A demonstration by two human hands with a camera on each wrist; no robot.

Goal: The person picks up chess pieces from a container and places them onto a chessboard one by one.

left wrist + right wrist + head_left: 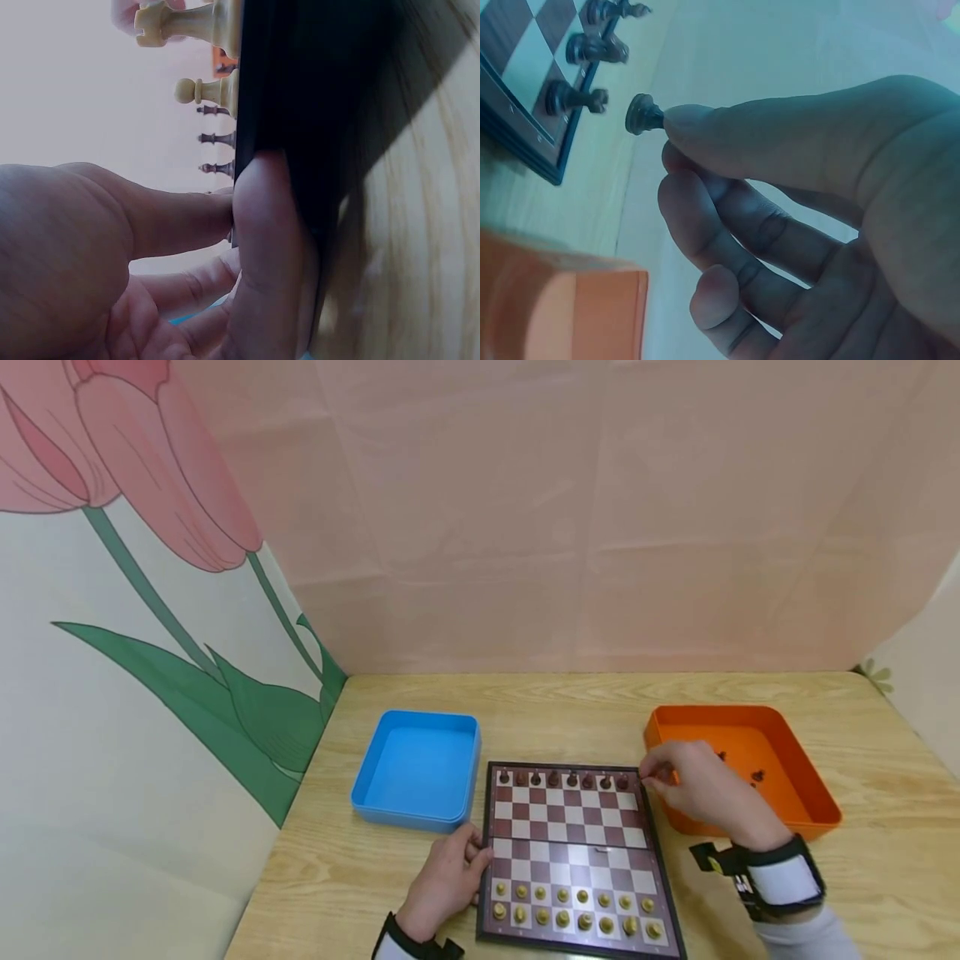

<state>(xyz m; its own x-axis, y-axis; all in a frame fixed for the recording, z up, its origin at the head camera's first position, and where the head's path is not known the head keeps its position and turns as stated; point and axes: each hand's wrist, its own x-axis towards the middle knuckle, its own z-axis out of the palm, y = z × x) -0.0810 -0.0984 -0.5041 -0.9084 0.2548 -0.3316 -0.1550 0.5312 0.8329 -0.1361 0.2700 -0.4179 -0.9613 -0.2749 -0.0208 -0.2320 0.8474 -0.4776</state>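
Observation:
A small chessboard [577, 827] lies on the wooden table, with dark pieces [570, 779] along its far row and light pieces [577, 912] on its two near rows. My left hand [450, 881] rests against the board's left edge [285, 112], thumb and fingers pressed on the rim. My right hand [701, 789] hovers at the board's far right corner, between board and orange tray, pinching a dark chess piece [643, 115] between thumb and fingertip. Its base points at the board corner [551, 161].
A blue tray [418, 767] sits left of the board. An orange tray [738, 760] at the right holds a few dark pieces [756, 774]. A pink backdrop rises behind the table, and a flower-print wall stands on the left.

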